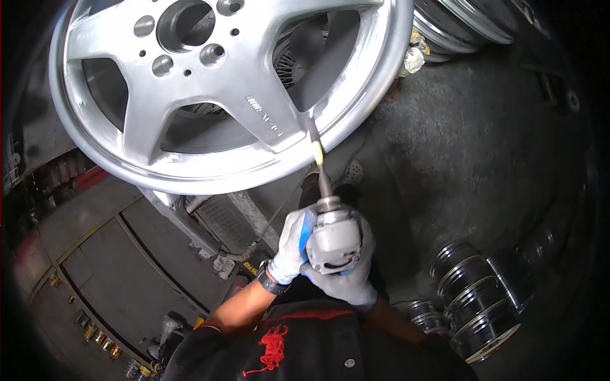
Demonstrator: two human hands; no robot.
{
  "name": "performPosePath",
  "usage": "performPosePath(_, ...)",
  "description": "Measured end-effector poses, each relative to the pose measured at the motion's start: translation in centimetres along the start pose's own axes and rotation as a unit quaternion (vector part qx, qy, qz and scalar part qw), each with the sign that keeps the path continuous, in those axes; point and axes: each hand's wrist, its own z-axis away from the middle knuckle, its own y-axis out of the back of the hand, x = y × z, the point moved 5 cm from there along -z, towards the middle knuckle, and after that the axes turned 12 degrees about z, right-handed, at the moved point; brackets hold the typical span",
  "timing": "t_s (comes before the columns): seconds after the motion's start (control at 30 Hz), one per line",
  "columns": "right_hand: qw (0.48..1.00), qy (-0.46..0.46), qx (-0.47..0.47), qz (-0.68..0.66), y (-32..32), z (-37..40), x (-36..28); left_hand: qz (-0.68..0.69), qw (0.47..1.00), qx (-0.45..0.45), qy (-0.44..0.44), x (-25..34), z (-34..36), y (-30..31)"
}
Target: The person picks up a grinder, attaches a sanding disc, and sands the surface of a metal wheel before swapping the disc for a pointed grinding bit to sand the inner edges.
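A bare-metal alloy wheel rim point(210, 185) fills the top of the head view, with wide spokes and raised lettering on one of them. Both gloved hands grip a grey die grinder point(335, 238) in front of my chest. My left hand point(292, 241), with a dark watch at the wrist, wraps the grinder's left side. Fingers of my right hand point(346, 286) curl round its underside and right side. From the grinder a long shaft with a yellow band point(318, 152) reaches up to the rim. Its tip lies at the corner where the lettered spoke meets the barrel; contact is hard to confirm.
Stacked shiny rims point(473, 292) stand on the floor at lower right, and more rims point(445, 28) lie at upper right beside crumpled white material point(413, 60). A grey cabinet-like surface point(127, 254) spans the lower left. My shoe point(353, 171) shows below the wheel.
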Motion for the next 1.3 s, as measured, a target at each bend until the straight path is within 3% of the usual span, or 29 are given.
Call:
performPosePath(0.07, 1.0, -0.015, 0.018, -0.02, 0.1, -0.6, 0.6, -0.292, 0.947, -0.035, -0.131, -4.6, -0.9, 5.2)
performPosePath(0.1, 1.0, -0.013, 0.014, -0.018, 0.2, -0.6, 0.7, -0.221, 0.966, -0.073, -0.11, -4.1, -1.4, 4.6)
performPosePath(0.13, 1.0, -0.021, -0.002, 0.004, 0.3, -0.6, 1.0, -0.235, 0.957, -0.109, -0.132, -3.7, -2.3, 4.3)
performPosePath(0.2, 0.999, -0.026, -0.025, 0.027, 0.4, -0.2, 1.6, -0.342, 0.888, -0.046, -0.306, -1.2, -1.6, 1.3)
performPosePath(0.23, 0.997, -0.021, -0.045, 0.055, 0.3, 0.6, 2.0, -0.339, 0.888, -0.042, -0.307, 0.1, -0.9, 0.2)
performPosePath(0.33, 0.993, -0.039, -0.085, 0.067, -0.1, 1.5, 1.5, -0.351, 0.882, -0.08, -0.304, 3.0, 0.6, -2.3)
performPosePath(0.37, 0.991, -0.064, -0.102, 0.05, -0.2, 1.7, 1.4, -0.214, 0.959, -0.07, -0.171, 2.6, 0.4, -1.9)
performPosePath(0.4, 0.991, -0.062, -0.105, 0.052, -0.1, 1.9, 1.1, -0.067, 0.996, -0.058, -0.032, 1.6, 0.4, -1.7)
performPosePath(0.47, 0.987, -0.08, -0.127, 0.05, -0.2, 2.6, 1.0, -0.077, 0.997, -0.007, -0.022, 1.2, 1.2, -1.3)
performPosePath(0.53, 0.99, -0.091, -0.097, 0.036, 0.0, 4.3, 1.5, -0.257, 0.945, -0.095, -0.178, 2.3, 1.6, -2.2)
performPosePath(0.63, 0.984, -0.152, -0.088, -0.019, 0.5, 5.0, 2.6, -0.259, 0.936, -0.095, -0.217, 3.4, 1.4, -3.8)
performPosePath(0.7, 0.958, 0.032, -0.139, 0.249, 0.6, 5.2, 2.3, -0.245, 0.935, -0.099, -0.238, 3.4, 0.4, -4.1)
performPosePath(0.73, 0.957, 0.034, -0.142, 0.252, 0.6, 5.1, 2.0, -0.241, 0.935, -0.098, -0.239, 3.1, -0.3, -3.9)
performPosePath(0.8, 0.981, 0.022, -0.045, 0.19, 1.7, 4.0, 0.9, -0.31, 0.854, -0.118, -0.401, 2.8, -0.6, -4.5)
performPosePath(0.83, 0.971, 0.074, -0.032, 0.226, 2.2, 3.6, 0.2, -0.322, 0.815, -0.062, -0.477, 2.6, -0.5, -4.6)
performPosePath(0.87, 0.97, 0.077, -0.036, 0.228, 2.5, 3.0, -0.2, -0.319, 0.816, -0.058, -0.479, 2.4, -0.4, -4.4)
performPosePath(0.93, 0.961, 0.093, -0.064, 0.254, 2.7, 2.3, -0.8, -0.29, 0.868, -0.123, -0.384, 3.8, -0.6, -5.3)
performPosePath(1.07, 0.977, 0.042, -0.041, 0.203, 2.4, 3.2, -1.0, -0.239, 0.893, -0.105, -0.366, 2.9, 0.9, -4.1)
performPosePath(1.13, 0.973, -0.117, -0.145, 0.14, 1.8, 4.1, 1.2, -0.226, 0.92, -0.074, -0.313, 2.4, 1.5, -3.4)
performPosePath(1.17, 0.972, -0.117, -0.146, 0.141, 1.5, 4.3, 1.4, -0.139, 0.958, -0.051, -0.244, 2.0, 1.8, -3.3)
performPosePath(1.23, 0.988, -0.122, -0.091, -0.019, 1.0, 4.5, 1.3, -0.134, 0.967, -0.03, -0.213, 0.7, 2.3, -2.4)
performPosePath(1.3, 0.99, -0.1, -0.098, 0.009, 1.5, 4.6, 1.4, -0.128, 0.975, -0.009, -0.181, 0.4, 2.4, -2.2)
